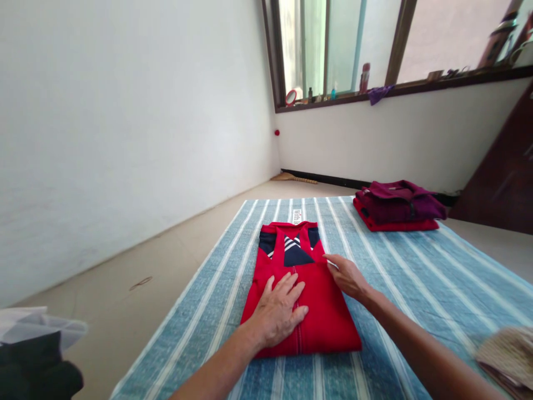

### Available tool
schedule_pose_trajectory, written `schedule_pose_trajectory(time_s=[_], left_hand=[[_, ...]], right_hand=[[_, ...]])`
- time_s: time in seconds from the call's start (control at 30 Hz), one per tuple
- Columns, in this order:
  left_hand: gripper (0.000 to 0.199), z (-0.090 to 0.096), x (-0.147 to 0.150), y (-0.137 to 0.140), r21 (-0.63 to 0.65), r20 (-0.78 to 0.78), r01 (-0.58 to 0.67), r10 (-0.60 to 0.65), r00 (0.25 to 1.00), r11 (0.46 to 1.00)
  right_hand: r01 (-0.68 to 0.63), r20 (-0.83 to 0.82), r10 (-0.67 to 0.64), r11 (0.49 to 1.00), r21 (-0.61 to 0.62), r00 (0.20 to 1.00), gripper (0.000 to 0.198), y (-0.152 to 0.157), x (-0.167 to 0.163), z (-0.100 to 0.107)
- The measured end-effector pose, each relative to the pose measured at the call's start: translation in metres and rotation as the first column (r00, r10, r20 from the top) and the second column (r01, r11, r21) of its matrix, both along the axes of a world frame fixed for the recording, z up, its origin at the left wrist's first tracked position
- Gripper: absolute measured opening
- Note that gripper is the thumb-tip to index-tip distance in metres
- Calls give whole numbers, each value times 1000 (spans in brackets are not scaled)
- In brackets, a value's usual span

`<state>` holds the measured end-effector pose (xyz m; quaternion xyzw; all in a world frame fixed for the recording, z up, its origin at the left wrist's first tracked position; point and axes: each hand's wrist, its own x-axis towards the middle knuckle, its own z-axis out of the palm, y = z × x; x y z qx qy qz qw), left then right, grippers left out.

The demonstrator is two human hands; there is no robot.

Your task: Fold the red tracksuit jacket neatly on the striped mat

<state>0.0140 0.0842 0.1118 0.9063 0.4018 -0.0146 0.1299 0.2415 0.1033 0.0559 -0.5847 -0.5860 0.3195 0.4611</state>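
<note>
A folded red jacket (pixel 320 316) with navy panels and white stripes lies flat on a blue striped cloth, its collar pointing away from me. My left hand (pixel 280 311) rests palm down on its lower middle, fingers stretched over the zipper line. At the jacket's right edge is my right hand (pixel 346 276), its fingers drawn together on the fabric near the navy panel. Part of its fingers is hidden behind the hand itself.
The striped cloth (pixel 220 294) covers a raised surface. Folded purple and red clothes (pixel 402 203) sit at its far right. A beige knitted item (pixel 508 355) lies at the near right, dark fabric (pixel 37 366) at the lower left. Bottles stand on the windowsill (pixel 345 99).
</note>
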Motion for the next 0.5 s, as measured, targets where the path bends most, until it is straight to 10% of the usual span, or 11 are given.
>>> schedule_pose_trajectory(time_s=[0.5], left_hand=[[54, 0, -1, 1, -1, 48, -50, 49, 998, 999]], right_hand=[[-209, 27, 213, 972, -107, 977, 24, 18, 13, 11]])
